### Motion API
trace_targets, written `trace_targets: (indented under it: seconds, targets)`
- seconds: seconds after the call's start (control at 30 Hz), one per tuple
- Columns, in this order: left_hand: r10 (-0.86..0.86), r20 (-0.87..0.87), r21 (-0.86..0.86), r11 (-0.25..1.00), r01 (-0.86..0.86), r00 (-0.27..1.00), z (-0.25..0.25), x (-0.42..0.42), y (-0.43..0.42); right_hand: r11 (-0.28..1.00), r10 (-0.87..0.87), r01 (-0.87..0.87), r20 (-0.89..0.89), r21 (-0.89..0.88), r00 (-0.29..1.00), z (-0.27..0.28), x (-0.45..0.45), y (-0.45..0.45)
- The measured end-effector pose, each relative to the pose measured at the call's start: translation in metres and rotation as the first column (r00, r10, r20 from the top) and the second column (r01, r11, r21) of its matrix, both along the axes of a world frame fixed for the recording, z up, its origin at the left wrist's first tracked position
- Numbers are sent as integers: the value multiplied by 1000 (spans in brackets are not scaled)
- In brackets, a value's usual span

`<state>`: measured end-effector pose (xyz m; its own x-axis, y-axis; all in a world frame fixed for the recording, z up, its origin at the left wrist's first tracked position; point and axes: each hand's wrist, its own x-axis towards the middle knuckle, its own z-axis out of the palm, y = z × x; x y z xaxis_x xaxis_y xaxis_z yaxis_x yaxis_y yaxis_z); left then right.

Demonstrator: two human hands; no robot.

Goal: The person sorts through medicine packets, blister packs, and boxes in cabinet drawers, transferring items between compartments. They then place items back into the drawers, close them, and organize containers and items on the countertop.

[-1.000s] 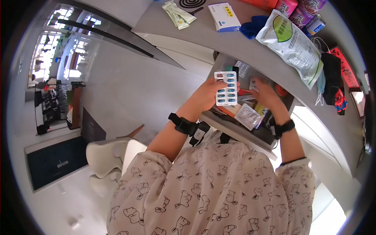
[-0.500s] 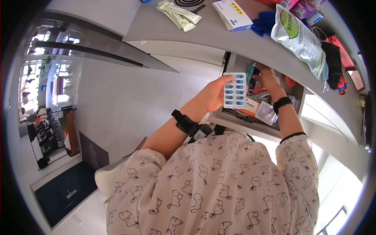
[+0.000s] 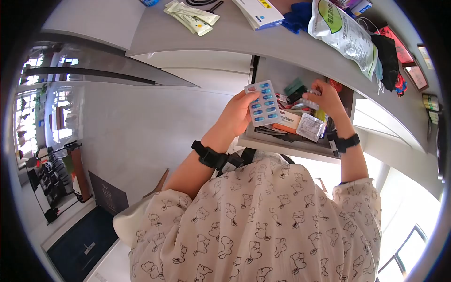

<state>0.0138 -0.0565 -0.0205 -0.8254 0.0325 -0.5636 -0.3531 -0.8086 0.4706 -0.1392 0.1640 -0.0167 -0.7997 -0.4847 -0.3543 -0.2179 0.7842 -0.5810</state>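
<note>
My left hand (image 3: 238,112) holds a blister pack (image 3: 264,104) of blue capsules, thumb on its front and the pack tilted. Over the open drawer (image 3: 272,73), my right hand (image 3: 327,99) pinches a small silvery blister pack (image 3: 310,102), partly hidden by the fingers. Below it in the drawer lie an orange-and-white box (image 3: 287,122) and a square silver foil packet (image 3: 310,127). A dark green item (image 3: 294,88) and a black item beside it lie left of my right hand.
Above the drawer, the desktop (image 3: 188,42) carries stick sachets (image 3: 192,18), white-and-blue boxes (image 3: 258,13), a blue cloth (image 3: 296,18) and a large silver-white pouch (image 3: 345,37). A black mask (image 3: 386,56) hangs at the right. A white chair (image 3: 129,221) shows at lower left.
My right hand has lifted from deeper in the drawer with the silvery blister pack in its fingers. The capsule pack has tilted in my left hand. The view has shifted right.
</note>
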Motion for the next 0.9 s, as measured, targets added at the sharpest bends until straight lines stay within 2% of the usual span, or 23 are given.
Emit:
trace_targets:
  seconds: [0.03,0.13,0.17,0.23,0.27,0.3,0.37,0.4,0.43,0.47,0.5,0.53,0.6,0.63,0.67,0.7,0.73,0.77,0.8,0.83,0.9]
  targets:
    - [3,-20,-53,999,-4,1000,1,1,3,1000,-3,3,1,3,1000,7,7,3]
    - [-45,-1,-133,990,45,999,6,6,8,967,-134,95,-154,-238,979,35,34,0]
    - [-42,-2,-144,989,42,999,8,7,11,964,-133,92,-154,-249,979,49,47,-6]
    - [-119,-85,-17,993,118,989,15,7,22,911,-61,-115,-406,-395,912,69,69,-15]
    - [-153,-122,52,986,160,981,23,8,28,875,32,-286,-544,-390,838,65,75,-14]
    - [-100,-196,144,981,130,976,27,7,33,867,29,-294,-550,-401,834,64,80,-16]
    - [-101,-260,275,946,173,960,40,7,31,792,237,-566,-739,-228,630,65,87,-20]
    - [-104,-268,262,949,176,958,42,8,32,804,291,-563,-698,-193,654,68,86,-17]
    - [-92,-262,131,983,130,961,42,10,36,802,285,-565,-706,-195,648,72,85,-18]
    - [-80,-256,1,997,83,963,42,12,37,760,318,-565,-574,-322,755,77,85,-17]
    - [-85,-260,-3,996,87,962,41,12,36,717,360,-537,-422,-445,832,81,84,-16]
    - [-42,-233,-23,999,37,972,40,12,35,718,355,-534,-426,-445,832,84,82,-14]
    - [-2,-210,-49,999,-9,978,40,11,32,614,474,-549,-291,-567,831,86,70,-7]
    - [30,-248,-87,995,-53,968,40,10,30,612,472,-550,-295,-568,831,83,61,-3]
    - [61,-281,-124,987,-99,958,40,11,28,725,375,-371,-119,-580,919,78,50,3]
    - [60,-276,-131,986,-99,959,41,12,25,812,255,-180,60,-555,965,71,37,9]
    - [71,-283,-162,979,-121,956,43,12,22,808,254,-177,62,-562,965,60,20,17]
    - [82,-291,-190,972,-142,953,45,13,20,903,320,-308,-9,-298,947,44,1,26]
    - [78,-289,-194,971,-138,954,46,12,19,917,399,-400,-58,-1,915,27,-14,33]
    - [73,-306,-259,953,-157,949,47,12,18,918,396,-397,-56,-4,917,9,-23,39]
    - [67,-318,-321,931,-174,946,48,10,18,838,542,-511,-181,193,821,-21,-31,40]
